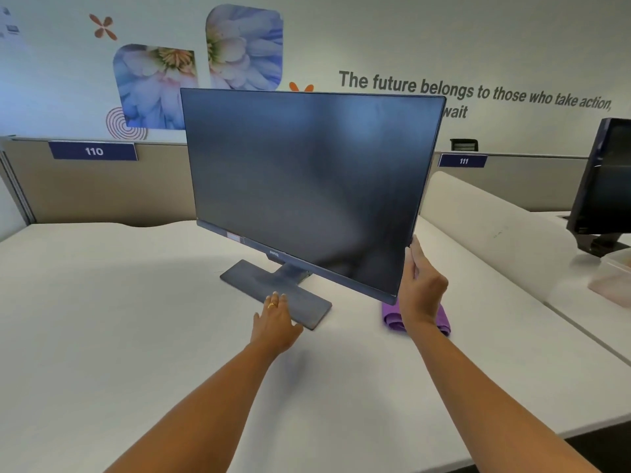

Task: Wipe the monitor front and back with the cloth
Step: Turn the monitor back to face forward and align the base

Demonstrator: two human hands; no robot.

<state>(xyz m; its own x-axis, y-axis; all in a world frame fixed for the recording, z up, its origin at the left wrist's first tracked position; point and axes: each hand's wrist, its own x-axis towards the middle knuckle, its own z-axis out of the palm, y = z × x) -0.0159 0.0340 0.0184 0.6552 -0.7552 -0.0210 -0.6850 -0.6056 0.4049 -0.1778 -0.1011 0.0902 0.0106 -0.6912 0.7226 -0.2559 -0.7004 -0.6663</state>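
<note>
Behind the white bench [119, 302] runs a low partition with a blue label 110 [94, 151]. The wall above it shows large flower pictures [153, 87], far to the left of both grips. The left grip [277, 319], a bare hand with a ring [272, 305] on one finger, is open. Its fingers lie straight and flat, their tips resting on the near edge of the monitor's flat base [246, 276]. Above and beyond this grip stands the monitor [307, 186], its dark screen facing the person, with the stand neck rising from the base just past the fingertips. The right grip [422, 288] is closed round the monitor's right edge near the lower corner. Its thumb points up along the front rim, and the other fingers wrap behind the panel where they cannot be seen. Directly beneath this grip, partly hidden by the wrist, the folded purple cloth [391, 317] lies on the bench. To the right of the right grip a white rounded divider [495, 230] runs away toward label 111 [463, 161], with wall lettering [478, 92] above. Farther right stands a second monitor [604, 186], with a blurred pale container [614, 281] below it.
</note>
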